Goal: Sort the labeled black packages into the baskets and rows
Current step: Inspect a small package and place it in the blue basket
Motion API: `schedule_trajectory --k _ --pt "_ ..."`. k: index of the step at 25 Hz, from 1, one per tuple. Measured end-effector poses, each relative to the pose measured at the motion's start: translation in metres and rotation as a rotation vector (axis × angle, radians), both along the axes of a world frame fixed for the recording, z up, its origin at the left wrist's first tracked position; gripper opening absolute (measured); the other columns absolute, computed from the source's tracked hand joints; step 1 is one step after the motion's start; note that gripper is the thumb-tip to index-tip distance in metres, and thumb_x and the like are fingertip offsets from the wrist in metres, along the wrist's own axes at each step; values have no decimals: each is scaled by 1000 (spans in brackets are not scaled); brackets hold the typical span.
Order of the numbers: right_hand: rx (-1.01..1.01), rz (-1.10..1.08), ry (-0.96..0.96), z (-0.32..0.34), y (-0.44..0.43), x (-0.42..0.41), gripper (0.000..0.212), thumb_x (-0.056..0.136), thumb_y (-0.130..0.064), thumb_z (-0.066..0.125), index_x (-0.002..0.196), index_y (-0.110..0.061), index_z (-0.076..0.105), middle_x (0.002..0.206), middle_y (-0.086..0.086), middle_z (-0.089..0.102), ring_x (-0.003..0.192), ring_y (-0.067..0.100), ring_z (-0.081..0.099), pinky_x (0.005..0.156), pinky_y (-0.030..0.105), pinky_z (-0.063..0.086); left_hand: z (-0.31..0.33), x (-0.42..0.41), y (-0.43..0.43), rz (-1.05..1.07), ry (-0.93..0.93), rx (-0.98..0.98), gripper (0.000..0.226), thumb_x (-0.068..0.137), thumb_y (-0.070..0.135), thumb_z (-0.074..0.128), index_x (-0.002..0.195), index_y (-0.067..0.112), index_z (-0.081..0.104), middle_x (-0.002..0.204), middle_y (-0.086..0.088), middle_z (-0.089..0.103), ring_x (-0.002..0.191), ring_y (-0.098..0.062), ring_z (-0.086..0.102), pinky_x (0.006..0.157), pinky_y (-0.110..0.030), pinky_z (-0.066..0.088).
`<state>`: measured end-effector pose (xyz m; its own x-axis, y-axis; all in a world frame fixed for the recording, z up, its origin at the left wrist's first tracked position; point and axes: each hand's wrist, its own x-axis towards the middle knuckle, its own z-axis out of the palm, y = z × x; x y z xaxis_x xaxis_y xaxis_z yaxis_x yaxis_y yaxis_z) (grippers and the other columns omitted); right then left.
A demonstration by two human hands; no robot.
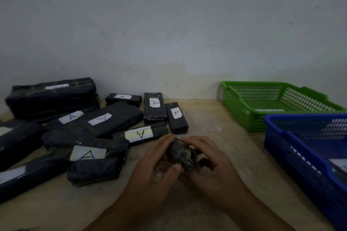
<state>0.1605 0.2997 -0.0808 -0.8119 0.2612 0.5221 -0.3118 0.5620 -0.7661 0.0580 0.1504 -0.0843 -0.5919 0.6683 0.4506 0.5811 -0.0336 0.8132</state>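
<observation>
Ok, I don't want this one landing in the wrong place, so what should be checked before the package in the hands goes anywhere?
1. Small black package gripped securely: ok, the left hand and right hand both hold it.
2. Its label readable: not ok, no label faces the camera.
3. Which basket it belongs in: cannot tell without the label.
4. Green basket has room: ok.
5. Blue basket has room: cannot tell, its inside is cut off at the frame edge.
6. Table between the hands and the baskets free of packages: ok.
</observation>
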Motion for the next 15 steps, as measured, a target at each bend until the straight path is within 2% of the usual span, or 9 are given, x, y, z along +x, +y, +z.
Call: schedule_trajectory --k 2,5,8,10,12,15 --pt "71 -14 -14 -2 2 -1 50 82 -14 77 128 -25 62 127 -10 54 116 15 58 82 14 46 2 2 1 -30 -78 16 57 74 53 53 129 44 47 137 27 48 122 17 43 94 -7 42" --pt "110 23 -25 -3 2 1 51 84 -11 74 132 -25 60 135 -13 50 125 14 53 87 15 46 4 4 3 -25 -150 51 50 69 40 60 118 47 52 122 35 56 109 21 50 80 0 43" --pt "46 126 -99 -5 -2 2 54 88 -21 65 140 -26 52 147 -18 43 137 7 42 102 23 44 -1 -2 2 0 -194 77 66 58 43 58 124 39 57 113 37 60 106 12 59 82 -6 47" --pt "3 112 -101 -6 -3 1 50 89 -29 56 139 -25 54 146 -18 46 137 4 41 109 24 39 -2 -3 2 -5 -195 82 68 58 42 59 126 36 57 113 37 61 107 9 60 82 -7 47" --pt "8 53 -59 -8 -1 -2 46 87 -26 52 132 -21 61 139 -16 53 133 6 47 106 22 41 -1 -1 2 -17 -180 82 63 59 42 60 122 40 56 114 41 57 106 11 60 81 -5 47" --pt "23 -13 -28 -10 1 -3 44 83 -22 52 124 -16 65 131 -11 60 124 8 55 100 23 46 -1 2 4 -13 -152 74 59 63 41 66 122 39 58 119 31 60 107 9 61 83 -7 48"
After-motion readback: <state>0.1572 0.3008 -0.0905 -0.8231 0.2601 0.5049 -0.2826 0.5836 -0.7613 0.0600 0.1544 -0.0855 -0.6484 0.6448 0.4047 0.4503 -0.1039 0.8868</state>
